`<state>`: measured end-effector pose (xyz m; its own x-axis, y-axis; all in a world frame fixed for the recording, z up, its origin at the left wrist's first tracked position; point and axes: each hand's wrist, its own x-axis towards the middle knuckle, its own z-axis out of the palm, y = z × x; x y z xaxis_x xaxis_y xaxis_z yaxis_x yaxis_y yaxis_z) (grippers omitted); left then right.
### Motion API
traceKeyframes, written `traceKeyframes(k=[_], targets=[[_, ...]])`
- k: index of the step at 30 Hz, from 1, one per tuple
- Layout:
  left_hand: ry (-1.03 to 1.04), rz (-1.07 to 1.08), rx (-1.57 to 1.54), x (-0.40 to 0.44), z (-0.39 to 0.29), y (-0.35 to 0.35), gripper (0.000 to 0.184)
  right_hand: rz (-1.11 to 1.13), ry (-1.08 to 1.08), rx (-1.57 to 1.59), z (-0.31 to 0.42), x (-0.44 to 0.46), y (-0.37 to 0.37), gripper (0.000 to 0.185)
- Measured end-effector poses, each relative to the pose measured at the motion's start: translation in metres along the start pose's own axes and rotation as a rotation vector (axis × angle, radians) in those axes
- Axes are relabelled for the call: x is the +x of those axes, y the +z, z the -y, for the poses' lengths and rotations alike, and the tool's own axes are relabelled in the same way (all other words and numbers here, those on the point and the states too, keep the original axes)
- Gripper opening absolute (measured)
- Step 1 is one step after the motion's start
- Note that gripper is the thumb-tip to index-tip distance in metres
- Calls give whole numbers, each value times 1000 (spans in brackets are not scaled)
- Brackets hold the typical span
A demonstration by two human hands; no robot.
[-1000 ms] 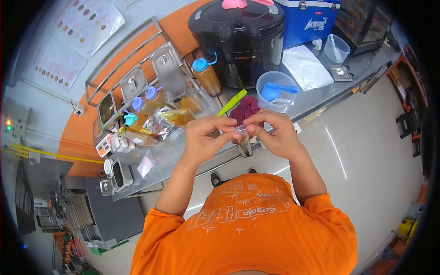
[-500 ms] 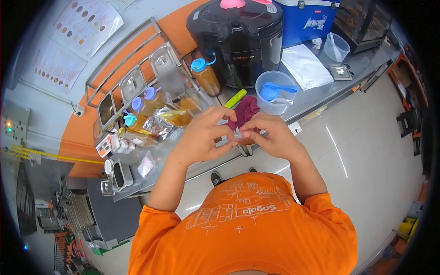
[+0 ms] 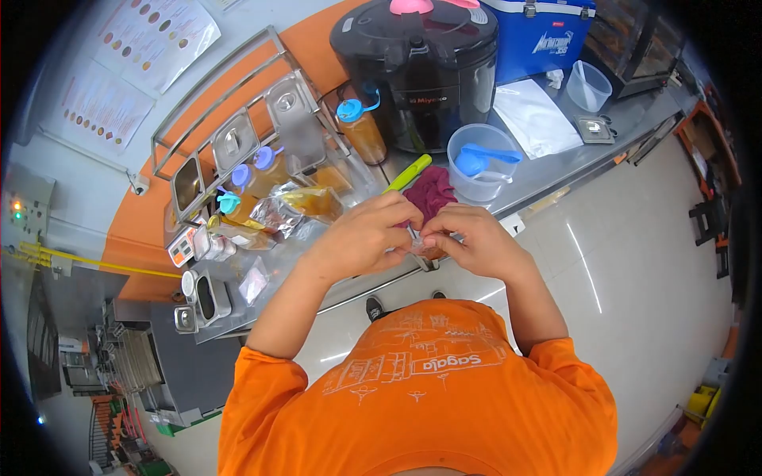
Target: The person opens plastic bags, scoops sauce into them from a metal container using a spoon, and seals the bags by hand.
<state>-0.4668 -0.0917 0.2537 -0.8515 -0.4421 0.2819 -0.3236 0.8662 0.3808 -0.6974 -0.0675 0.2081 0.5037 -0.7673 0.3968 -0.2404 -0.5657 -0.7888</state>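
Between my two hands is a small clear plastic bag (image 3: 433,252) with something reddish-brown inside. My left hand (image 3: 373,236) has its fingers bent and closed at the bag's left edge. On the other side my right hand (image 3: 475,244) pinches the bag between thumb and index finger. Just beyond the fingertips a maroon cloth (image 3: 429,193) lies crumpled on the steel counter, beside a lime-green handle (image 3: 408,173). A clear tub (image 3: 476,182) with a blue scoop (image 3: 474,159) stands to the right of the cloth.
A black rice cooker (image 3: 416,79) and a blue cooler box (image 3: 540,40) stand at the back. Sauce bottles (image 3: 361,131), filled bags (image 3: 313,203) and lidded steel pans (image 3: 235,140) crowd the counter's left half. White paper (image 3: 536,117) lies at the right.
My left hand has drawn its fingers together at the bag, after being more spread half a second ago. My right hand keeps its pinch. The view has shifted slightly.
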Motion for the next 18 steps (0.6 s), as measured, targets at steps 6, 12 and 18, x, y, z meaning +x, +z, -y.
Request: traceKeyframes(k=[6, 12, 18], targets=[[-40, -15, -101, -3, 6, 4, 24, -87, -62, -9, -2, 0, 6, 9], [-360, -463, -733, -20, 12, 41, 32, -237, 8, 33, -8, -4, 5, 14], [-460, -748, -1096, -19, 2, 57, 34, -317, 18, 73, -4, -4, 9, 20]])
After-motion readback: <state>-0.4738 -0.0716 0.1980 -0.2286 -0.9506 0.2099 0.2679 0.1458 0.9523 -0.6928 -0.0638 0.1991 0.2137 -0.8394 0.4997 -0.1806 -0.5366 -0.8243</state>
